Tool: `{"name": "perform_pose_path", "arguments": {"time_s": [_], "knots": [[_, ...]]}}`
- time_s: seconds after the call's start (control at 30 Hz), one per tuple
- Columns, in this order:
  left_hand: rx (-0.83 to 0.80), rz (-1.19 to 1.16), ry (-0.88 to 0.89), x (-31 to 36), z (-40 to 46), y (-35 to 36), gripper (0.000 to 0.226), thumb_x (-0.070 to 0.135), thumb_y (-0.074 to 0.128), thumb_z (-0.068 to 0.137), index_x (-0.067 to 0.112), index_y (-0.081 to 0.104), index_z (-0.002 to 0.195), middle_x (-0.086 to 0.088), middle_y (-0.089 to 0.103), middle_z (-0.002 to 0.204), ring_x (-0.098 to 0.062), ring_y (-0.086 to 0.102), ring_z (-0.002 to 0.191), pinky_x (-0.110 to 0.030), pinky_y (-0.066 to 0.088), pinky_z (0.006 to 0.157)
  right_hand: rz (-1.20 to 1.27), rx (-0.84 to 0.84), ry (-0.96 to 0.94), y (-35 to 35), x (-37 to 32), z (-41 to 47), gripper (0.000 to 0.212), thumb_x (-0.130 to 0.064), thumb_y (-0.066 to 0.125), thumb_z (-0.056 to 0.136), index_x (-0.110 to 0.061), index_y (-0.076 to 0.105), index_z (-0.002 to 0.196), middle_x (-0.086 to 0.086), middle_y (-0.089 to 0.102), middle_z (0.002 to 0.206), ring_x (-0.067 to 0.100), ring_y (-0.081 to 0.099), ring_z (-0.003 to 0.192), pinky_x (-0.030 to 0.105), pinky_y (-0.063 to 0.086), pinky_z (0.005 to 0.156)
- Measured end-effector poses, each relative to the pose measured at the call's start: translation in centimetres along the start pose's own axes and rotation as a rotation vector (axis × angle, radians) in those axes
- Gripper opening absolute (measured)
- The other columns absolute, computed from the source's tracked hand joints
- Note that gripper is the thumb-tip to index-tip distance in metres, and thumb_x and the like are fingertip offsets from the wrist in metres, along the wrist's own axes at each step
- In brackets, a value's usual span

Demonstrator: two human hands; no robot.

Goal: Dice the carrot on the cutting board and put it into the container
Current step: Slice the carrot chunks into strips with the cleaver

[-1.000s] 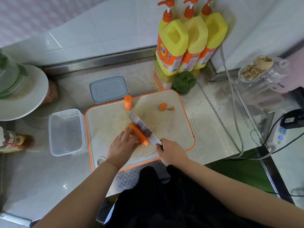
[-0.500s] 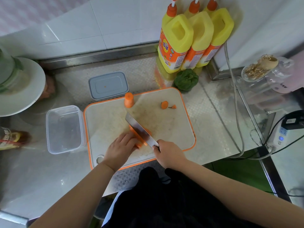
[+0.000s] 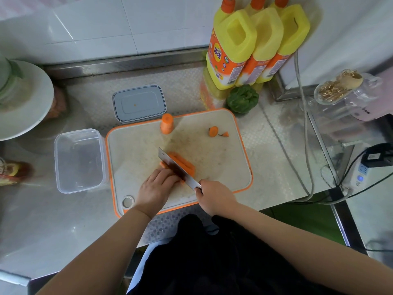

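Note:
A white cutting board (image 3: 212, 162) with an orange rim lies on the steel counter. Near its middle lie long carrot slabs (image 3: 185, 161). My left hand (image 3: 156, 187) presses down on the near part of the carrot. My right hand (image 3: 212, 198) grips the handle of a cleaver (image 3: 177, 169), whose blade stands in the carrot beside my left fingers. A carrot chunk (image 3: 167, 123) stands upright at the board's far edge. A carrot end slice (image 3: 213, 131) and a small tip (image 3: 225, 134) lie at the far right. A clear plastic container (image 3: 79, 160), with nothing in it, sits just left of the board.
The container's grey lid (image 3: 139, 104) lies behind the board. Three yellow detergent bottles (image 3: 251, 45) and a green vegetable (image 3: 242, 99) stand at the back right. A white plate (image 3: 23, 99) is at the far left. Cables (image 3: 306, 145) and a power strip (image 3: 361, 173) run along the right.
The cleaver has shifted left across the carrot, leaving cut slabs on its right side. My left hand has drawn back a little along the carrot.

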State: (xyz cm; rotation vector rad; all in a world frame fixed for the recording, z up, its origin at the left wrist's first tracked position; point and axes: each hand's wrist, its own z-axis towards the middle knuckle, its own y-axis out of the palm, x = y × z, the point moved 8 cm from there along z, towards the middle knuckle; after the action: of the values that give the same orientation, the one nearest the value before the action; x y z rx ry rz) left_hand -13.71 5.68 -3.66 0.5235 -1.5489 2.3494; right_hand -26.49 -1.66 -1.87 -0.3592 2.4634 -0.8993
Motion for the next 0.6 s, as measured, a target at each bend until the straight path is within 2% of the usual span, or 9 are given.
{"name": "perform_pose_path", "arguments": {"time_s": [0.07,0.2,0.37,0.6], "knots": [[0.020,-0.022,-0.004,-0.1,-0.1,0.0,0.019,0.011,0.056,0.089,0.021,0.058,0.105,0.003,0.057,0.106,-0.021,0.055,0.094,-0.032,0.053,0.071,-0.016,0.006,-0.003,-0.1,0.2,0.0,0.030,-0.028,0.035,0.102,-0.017,0.034,0.074,0.015,0.063,0.101,0.032,0.059,0.096,0.030,0.033,0.067],[0.054,-0.040,-0.017,-0.5,-0.6,0.3,0.023,0.004,0.072,0.082,0.016,0.065,0.100,-0.001,0.062,0.104,-0.022,0.058,0.094,-0.033,0.053,0.074,-0.020,0.003,-0.030,-0.2,0.1,0.1,0.038,-0.028,0.036,0.102,-0.021,0.026,0.066,0.014,0.060,0.090,0.031,0.059,0.091,0.030,0.032,0.065],[0.083,-0.064,-0.048,-0.5,-0.7,0.6,0.016,0.005,0.069,0.084,0.013,0.065,0.097,-0.005,0.064,0.101,-0.025,0.060,0.090,-0.035,0.053,0.074,-0.014,0.028,-0.055,0.1,-0.4,0.0,0.023,-0.026,0.036,0.101,-0.012,0.038,0.083,0.016,0.063,0.095,0.032,0.059,0.089,0.030,0.031,0.064],[0.125,-0.108,-0.143,-0.7,-0.7,1.0,0.009,0.003,0.068,0.083,0.009,0.067,0.090,-0.005,0.064,0.098,-0.028,0.059,0.086,-0.035,0.051,0.075,-0.006,0.011,-0.033,0.2,-0.4,0.0,0.021,-0.026,0.036,0.102,-0.012,0.040,0.087,0.016,0.064,0.099,0.033,0.060,0.093,0.029,0.031,0.066]]}}
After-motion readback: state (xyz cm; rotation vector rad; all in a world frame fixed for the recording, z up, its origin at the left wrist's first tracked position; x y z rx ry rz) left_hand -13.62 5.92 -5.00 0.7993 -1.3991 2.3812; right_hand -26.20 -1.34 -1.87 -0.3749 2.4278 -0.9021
